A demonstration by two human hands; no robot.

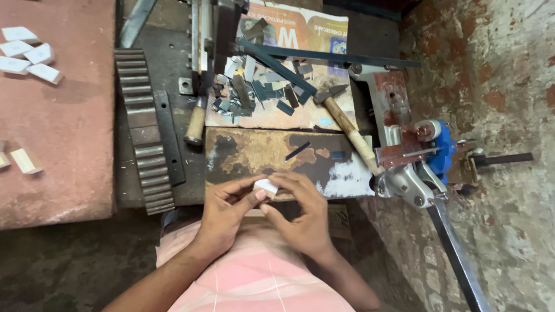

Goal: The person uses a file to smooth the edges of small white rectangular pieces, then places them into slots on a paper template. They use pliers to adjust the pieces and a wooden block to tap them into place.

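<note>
A small white block point(266, 186) sits pinched between the fingertips of both hands, held just above the near edge of a worn metal plate point(254, 151); the left hand point(224, 214) curls around it from the left, thumb and forefinger closed on its lower side; the right hand point(302, 214) closes on it from the right, fingers bent over the top; both hands hover over a lap covered in pink checked cloth point(254, 277).

On the plate lies a thin dark metal strip point(298, 151), well apart from the hands; beyond it a sheet of printed cardboard point(306, 110) carries a heap of grey metal offcuts point(254, 89); a hammer point(346, 124) with a wooden handle lies across the cardboard's right side, its handle running down towards a lever tool with a blue body point(428, 153) fixed at the right; a second wooden-handled tool point(195, 124) lies left of the cardboard.

Further left a long toothed metal bar point(143, 130) lies along the bench; beside that, a reddish slab point(63, 115) holds several white blocks point(29, 55) near its far corner and a pale wooden piece point(26, 160) at its left edge.
</note>
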